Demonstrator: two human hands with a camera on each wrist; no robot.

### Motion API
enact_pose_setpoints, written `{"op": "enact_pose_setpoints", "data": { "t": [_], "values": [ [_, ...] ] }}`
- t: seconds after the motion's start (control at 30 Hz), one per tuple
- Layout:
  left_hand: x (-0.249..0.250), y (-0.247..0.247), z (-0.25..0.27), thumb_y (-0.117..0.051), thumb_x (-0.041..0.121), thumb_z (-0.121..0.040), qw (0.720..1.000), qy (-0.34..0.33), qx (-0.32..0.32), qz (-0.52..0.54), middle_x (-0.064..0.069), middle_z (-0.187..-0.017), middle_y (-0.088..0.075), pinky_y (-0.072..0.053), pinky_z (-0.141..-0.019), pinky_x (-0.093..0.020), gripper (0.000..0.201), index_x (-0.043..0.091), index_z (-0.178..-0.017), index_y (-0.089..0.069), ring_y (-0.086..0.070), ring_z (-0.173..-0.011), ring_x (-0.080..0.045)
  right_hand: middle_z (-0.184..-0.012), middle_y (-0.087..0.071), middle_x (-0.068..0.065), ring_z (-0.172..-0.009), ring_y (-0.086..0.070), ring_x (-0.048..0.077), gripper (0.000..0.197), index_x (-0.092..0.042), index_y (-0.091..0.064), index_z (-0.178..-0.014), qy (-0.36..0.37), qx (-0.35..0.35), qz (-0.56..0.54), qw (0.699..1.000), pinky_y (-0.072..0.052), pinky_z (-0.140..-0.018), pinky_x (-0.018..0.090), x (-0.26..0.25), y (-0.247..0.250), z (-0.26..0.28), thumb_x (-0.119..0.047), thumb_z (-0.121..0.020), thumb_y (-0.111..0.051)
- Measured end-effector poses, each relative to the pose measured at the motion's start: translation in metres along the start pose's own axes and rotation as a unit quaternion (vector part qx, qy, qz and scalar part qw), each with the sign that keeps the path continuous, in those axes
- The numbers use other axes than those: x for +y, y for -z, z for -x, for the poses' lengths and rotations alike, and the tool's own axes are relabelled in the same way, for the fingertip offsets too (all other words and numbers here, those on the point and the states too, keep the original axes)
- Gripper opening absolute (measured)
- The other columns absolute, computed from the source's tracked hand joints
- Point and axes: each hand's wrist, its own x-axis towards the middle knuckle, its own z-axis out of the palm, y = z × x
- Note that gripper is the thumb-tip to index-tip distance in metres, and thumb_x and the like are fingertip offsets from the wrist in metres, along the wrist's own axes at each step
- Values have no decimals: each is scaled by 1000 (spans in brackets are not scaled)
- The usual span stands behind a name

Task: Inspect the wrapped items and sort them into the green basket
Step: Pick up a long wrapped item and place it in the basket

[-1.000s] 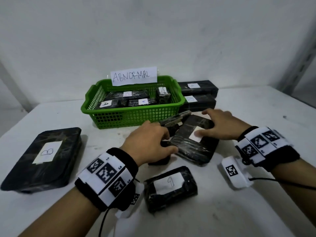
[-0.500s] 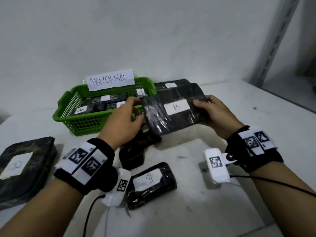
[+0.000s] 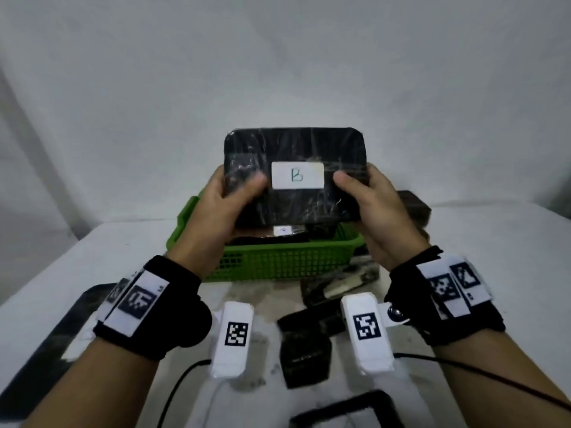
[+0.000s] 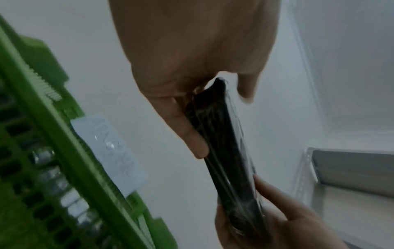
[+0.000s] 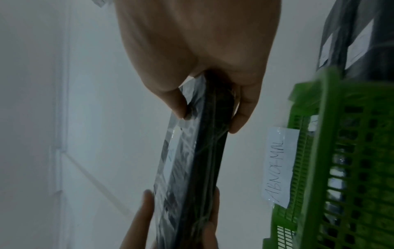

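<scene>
In the centre of the head view, the left hand [image 3: 228, 208] and the right hand [image 3: 375, 208] are together holding a black film-wrapped package [image 3: 296, 149] upright, above the green basket [image 3: 278, 267] and clear of the table [image 3: 479, 242]. Each hand is pinching one short side of it, thumb on the near face and fingers behind; the wrist views are showing the same pinch edge-on. A white label [image 3: 297, 175] bearing a handwritten "B" is facing the camera between the two thumbs.

The step in hand is judged to be the inspection: the package is being presented flat-on to the eyes, not yet lowered. The basket, just below it, is already holding several dark wrapped pieces, one with a small white tag [image 3: 282, 230], and in the right wrist view a paper sign [image 5: 279, 168] reading "ABNORMAL" is showing at its far rim.

More dark wrapped items [image 3: 304, 356] are lying on the table at the lower centre of the frame, still unsorted.

The next move likely calls for deciding whether this package belongs in the basket, then tipping it flat and lowering it onto the pieces inside, releasing both pinches only once it is resting.
</scene>
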Motion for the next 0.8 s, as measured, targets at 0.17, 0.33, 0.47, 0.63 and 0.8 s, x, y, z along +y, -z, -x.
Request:
{"op": "enact_pose_setpoints", "data": {
  "t": [0.17, 0.33, 0.47, 0.63, 0.8],
  "values": [
    [1, 35, -13, -76, 26, -70, 1000, -7, 20, 1, -4, -112, -75, -61, -64, -37, 58, 16, -124, -58, -75, -96, -22, -113, -76, 3, -103, -73, 20, 42, -12, -62, -126, 7, -80, 60, 995, -57, -88, 37, 5, -27, -17, -14, -86, -75],
    [-8, 42, -11, -76, 27, -68, 1000, -12, 12, 9, -5, -110, -76, -60, -70, -36, 56, 15, -121, -60, -74, -97, -21, -105, -78, 2, -93, -75, 16, 39, -11, -63, -123, 14, -100, 39, 994, -58, -71, 25, 11, -31, -15, -13, -85, -73],
    [-12, 37, -9, -78, 23, -69, 1000, -17, -3, 13, -4, -108, -77, -60, -65, -35, 51, 15, -117, -62, -75, -97, -23, -97, -77, 1, -83, -74, 12, 38, -9, -64, -118, 30, -86, 52, 995, -55, -63, 20, 12, -28, -13, -10, -83, -76],
    [-21, 32, -11, -82, 16, -77, 999, -23, 33, -3, -4, -108, -76, -60, -84, -43, 44, 15, -118, -64, -74, -99, -24, -105, -78, 5, -93, -75, 20, 40, -11, -65, -120, 39, -60, 72, 995, -59, -72, 30, 17, -26, -10, -11, -82, -78],
    [-28, 30, -11, -84, 17, -77, 997, -39, 57, -20, -6, -105, -76, -61, -72, -39, 45, 14, -116, -64, -75, -95, -26, -107, -76, 6, -98, -74, 22, 41, -12, -64, -119, 57, -37, 103, 992, -61, -85, 41, 25, -30, -8, -13, -81, -80]
  ]
}}
